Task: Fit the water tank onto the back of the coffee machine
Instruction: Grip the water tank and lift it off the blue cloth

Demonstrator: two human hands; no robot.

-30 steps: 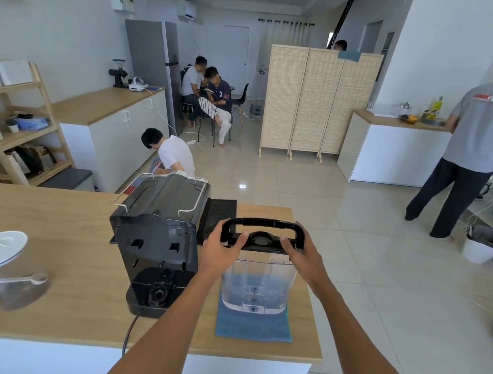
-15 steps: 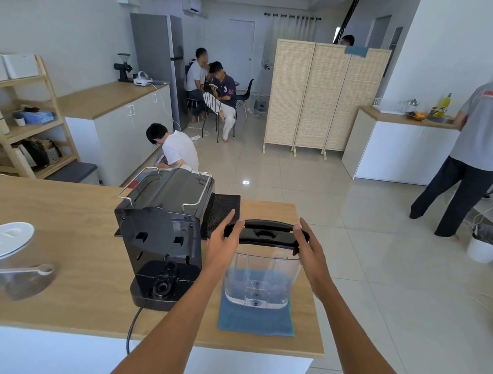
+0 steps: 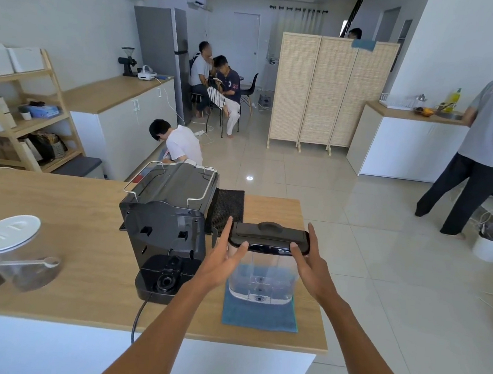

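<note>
A clear water tank [image 3: 261, 280] with a black lid stands on a blue cloth [image 3: 259, 314] near the counter's right end. My left hand [image 3: 223, 261] is at the tank's left side, fingers spread along the lid's edge. My right hand [image 3: 311, 265] is at the right side, thumb and fingers on the lid. Both hands clasp the tank between them. The black coffee machine [image 3: 167, 227] stands just left of the tank, its back facing me, with a round socket on the empty base at the bottom.
Wooden counter [image 3: 54, 259] with a clear jug and white lid [image 3: 7, 252] at far left, a black mat [image 3: 228, 207] behind the tank, and the machine's cord [image 3: 138, 317] hanging over the front edge. A person [image 3: 487, 148] stands at right; others sit beyond.
The lid's handle, upright a second ago, now lies closed flat on the tank. My hands have shifted from the handle to the sides of the lid. The tank still rests on the cloth.
</note>
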